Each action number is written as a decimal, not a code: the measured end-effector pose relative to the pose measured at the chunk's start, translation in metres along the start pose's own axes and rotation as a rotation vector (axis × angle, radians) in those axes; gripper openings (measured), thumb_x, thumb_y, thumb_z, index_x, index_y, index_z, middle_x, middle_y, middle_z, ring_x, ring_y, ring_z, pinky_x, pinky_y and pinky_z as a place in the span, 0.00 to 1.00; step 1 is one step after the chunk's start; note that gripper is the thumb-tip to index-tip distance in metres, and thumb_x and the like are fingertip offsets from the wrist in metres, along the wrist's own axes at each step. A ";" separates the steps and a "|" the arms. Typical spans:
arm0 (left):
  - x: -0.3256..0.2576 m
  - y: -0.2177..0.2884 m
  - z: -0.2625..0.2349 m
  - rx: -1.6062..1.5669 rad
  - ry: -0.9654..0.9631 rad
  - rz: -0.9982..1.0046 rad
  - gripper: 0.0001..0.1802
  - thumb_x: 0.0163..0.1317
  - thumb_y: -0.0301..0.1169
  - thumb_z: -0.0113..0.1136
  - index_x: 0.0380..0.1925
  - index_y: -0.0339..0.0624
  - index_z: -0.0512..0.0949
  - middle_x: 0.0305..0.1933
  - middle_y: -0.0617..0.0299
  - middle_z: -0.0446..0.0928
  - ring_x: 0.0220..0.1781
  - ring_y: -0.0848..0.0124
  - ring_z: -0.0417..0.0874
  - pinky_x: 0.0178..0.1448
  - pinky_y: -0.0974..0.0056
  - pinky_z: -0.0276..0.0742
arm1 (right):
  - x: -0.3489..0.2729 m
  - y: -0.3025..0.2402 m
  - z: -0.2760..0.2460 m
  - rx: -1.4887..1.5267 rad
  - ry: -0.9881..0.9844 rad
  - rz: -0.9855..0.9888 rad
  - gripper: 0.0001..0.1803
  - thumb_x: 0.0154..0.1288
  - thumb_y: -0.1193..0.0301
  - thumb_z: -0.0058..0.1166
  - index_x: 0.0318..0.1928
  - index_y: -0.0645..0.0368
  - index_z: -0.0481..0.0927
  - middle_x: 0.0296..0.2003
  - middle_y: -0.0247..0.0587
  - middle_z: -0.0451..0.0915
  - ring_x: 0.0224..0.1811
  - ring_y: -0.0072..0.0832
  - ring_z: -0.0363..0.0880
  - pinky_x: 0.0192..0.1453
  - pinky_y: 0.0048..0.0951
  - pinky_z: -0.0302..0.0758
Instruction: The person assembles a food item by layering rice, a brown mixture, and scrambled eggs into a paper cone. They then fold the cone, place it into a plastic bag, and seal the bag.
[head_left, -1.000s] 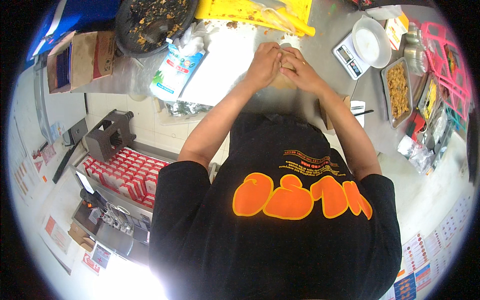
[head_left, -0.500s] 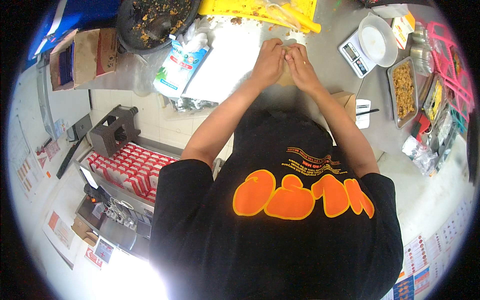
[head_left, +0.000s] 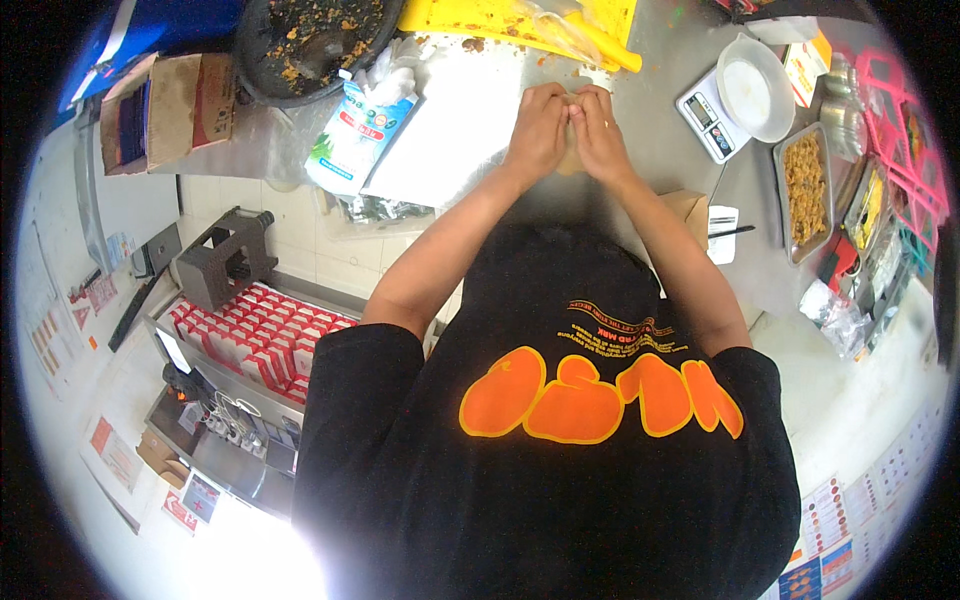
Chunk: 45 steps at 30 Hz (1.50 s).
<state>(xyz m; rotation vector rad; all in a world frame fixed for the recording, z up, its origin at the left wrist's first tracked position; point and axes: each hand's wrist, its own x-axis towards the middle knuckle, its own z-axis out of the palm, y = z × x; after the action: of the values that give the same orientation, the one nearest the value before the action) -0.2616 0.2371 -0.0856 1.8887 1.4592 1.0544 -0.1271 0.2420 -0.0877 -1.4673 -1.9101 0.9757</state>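
Observation:
My left hand [head_left: 540,130] and my right hand [head_left: 600,135] are close together above the steel worktop. Between them they hold a thin, soft-looking tan sheet [head_left: 572,158], whose kind I cannot make out. Both hands have their fingers curled over its far end, thumbs side by side, so most of it is hidden. Its near end shows below the thumbs, toward my body. Just beyond the hands lies a yellow tray [head_left: 480,18] smeared with brown bits, a yellow handle-like piece [head_left: 605,42] at its edge.
To the left are a soft pack [head_left: 352,140] with white crumpled material on top, a black pan [head_left: 300,95] with crumbs and a cardboard box [head_left: 190,110]. To the right stand a digital scale [head_left: 707,118], a clear bowl [head_left: 755,90] and a metal tray [head_left: 828,215] of browned food.
Both hands stay on the tan sheet; the fingers have shifted slightly, with the knuckles a little nearer my body. My torso has moved slightly left in the view.

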 end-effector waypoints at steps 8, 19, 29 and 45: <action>-0.008 -0.009 0.006 0.061 0.032 -0.016 0.13 0.61 0.27 0.54 0.45 0.31 0.71 0.56 0.41 0.67 0.58 0.45 0.67 0.63 0.50 0.63 | 0.006 0.018 0.002 0.101 0.161 0.081 0.16 0.69 0.67 0.46 0.52 0.63 0.67 0.50 0.57 0.69 0.52 0.51 0.72 0.57 0.43 0.69; -0.031 0.026 -0.042 0.167 -0.204 -0.021 0.50 0.48 0.43 0.72 0.66 0.32 0.56 0.70 0.36 0.53 0.72 0.43 0.53 0.73 0.41 0.49 | 0.004 -0.005 -0.074 -0.095 0.355 -0.032 0.22 0.61 0.66 0.59 0.51 0.65 0.70 0.50 0.49 0.74 0.52 0.43 0.74 0.56 0.40 0.70; 0.003 0.042 -0.025 0.383 -0.491 0.156 0.59 0.32 0.36 0.77 0.67 0.39 0.55 0.63 0.43 0.59 0.66 0.46 0.60 0.69 0.44 0.54 | -0.177 -0.003 -0.125 -0.407 0.254 0.629 0.47 0.37 0.49 0.73 0.51 0.65 0.64 0.46 0.57 0.71 0.51 0.51 0.71 0.55 0.45 0.69; -0.023 0.120 0.039 0.393 -0.721 0.138 0.70 0.27 0.44 0.81 0.70 0.36 0.48 0.67 0.46 0.57 0.68 0.49 0.59 0.68 0.44 0.54 | -0.214 0.050 -0.160 -0.245 0.538 0.611 0.35 0.57 0.54 0.63 0.56 0.65 0.67 0.51 0.55 0.73 0.54 0.51 0.72 0.59 0.45 0.68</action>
<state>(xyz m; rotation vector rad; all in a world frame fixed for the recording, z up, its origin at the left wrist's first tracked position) -0.1658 0.1830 -0.0187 2.3215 1.1557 0.0715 0.0818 0.0778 -0.0297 -2.2560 -1.2402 0.4958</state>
